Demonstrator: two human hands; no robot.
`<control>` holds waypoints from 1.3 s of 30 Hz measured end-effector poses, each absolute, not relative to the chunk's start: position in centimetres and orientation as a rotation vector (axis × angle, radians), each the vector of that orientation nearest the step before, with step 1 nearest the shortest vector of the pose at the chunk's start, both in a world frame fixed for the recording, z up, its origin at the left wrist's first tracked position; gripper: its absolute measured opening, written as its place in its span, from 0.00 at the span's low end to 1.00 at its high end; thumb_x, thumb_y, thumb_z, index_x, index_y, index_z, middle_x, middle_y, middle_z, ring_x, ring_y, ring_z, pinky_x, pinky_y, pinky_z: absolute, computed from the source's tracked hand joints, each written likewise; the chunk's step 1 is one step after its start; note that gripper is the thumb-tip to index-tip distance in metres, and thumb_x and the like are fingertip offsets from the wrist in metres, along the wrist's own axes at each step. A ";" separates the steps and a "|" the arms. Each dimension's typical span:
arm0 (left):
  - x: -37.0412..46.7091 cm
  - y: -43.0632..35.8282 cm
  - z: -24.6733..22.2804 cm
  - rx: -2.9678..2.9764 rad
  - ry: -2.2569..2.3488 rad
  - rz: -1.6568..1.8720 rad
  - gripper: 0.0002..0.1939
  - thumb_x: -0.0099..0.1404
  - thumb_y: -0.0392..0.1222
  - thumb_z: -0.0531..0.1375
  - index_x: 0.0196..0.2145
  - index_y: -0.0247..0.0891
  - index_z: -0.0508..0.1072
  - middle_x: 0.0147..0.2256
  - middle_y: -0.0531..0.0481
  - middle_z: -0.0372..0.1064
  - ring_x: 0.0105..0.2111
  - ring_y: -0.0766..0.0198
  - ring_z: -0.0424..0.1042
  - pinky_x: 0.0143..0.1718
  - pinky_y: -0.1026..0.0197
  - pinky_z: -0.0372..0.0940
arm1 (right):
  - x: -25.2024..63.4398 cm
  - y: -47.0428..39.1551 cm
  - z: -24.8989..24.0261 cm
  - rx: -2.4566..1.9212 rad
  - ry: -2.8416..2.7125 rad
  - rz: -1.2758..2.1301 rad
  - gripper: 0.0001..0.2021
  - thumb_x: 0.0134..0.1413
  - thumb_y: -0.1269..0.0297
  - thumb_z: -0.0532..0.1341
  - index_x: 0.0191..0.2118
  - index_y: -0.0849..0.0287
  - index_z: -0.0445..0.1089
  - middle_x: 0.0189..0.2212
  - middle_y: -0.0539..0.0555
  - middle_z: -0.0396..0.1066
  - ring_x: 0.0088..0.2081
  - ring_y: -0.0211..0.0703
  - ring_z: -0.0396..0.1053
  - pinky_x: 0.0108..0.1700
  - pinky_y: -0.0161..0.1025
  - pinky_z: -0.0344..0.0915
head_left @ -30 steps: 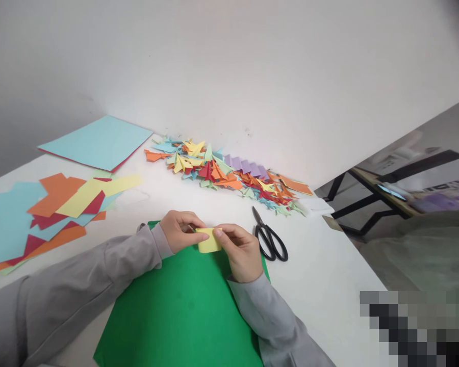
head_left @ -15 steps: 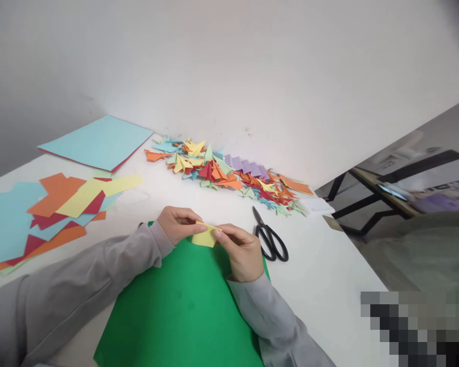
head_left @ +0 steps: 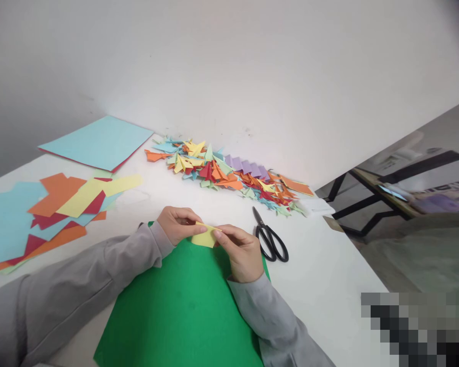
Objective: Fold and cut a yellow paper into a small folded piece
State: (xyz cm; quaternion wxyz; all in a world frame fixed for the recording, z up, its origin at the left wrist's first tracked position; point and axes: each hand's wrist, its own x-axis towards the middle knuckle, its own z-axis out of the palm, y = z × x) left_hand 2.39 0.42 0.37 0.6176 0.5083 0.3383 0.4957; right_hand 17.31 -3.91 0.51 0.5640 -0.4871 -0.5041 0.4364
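A small piece of yellow paper point(head_left: 204, 238) is held up between my two hands, above the far end of a green sheet point(head_left: 179, 306). My left hand point(head_left: 178, 224) pinches its left top corner between thumb and fingers. At the right top corner, the thumb and fingers of my right hand point(head_left: 243, 250) close on the same paper. My right-hand fingers behind the paper are partly hidden. Just right of that hand lie black-handled scissors point(head_left: 270, 237) on the white table, blades pointing away from me.
A long heap of folded paper pieces point(head_left: 214, 171) in many colours runs along the wall. Cut paper scraps point(head_left: 61, 199) lie at the left, with light-blue sheets point(head_left: 103, 142) behind them. The white table point(head_left: 321, 285) has its right edge beyond the scissors.
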 end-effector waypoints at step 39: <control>2.3 0.3 0.6 1.185 0.740 1.108 0.08 0.36 0.38 0.68 0.14 0.34 0.73 0.14 0.53 0.66 0.16 0.73 0.62 0.18 0.68 0.60 | 17.3 -4.2 0.9 -1.172 -1.265 0.930 0.04 0.39 0.67 0.65 0.20 0.59 0.71 0.16 0.48 0.66 0.21 0.34 0.60 0.24 0.34 0.57</control>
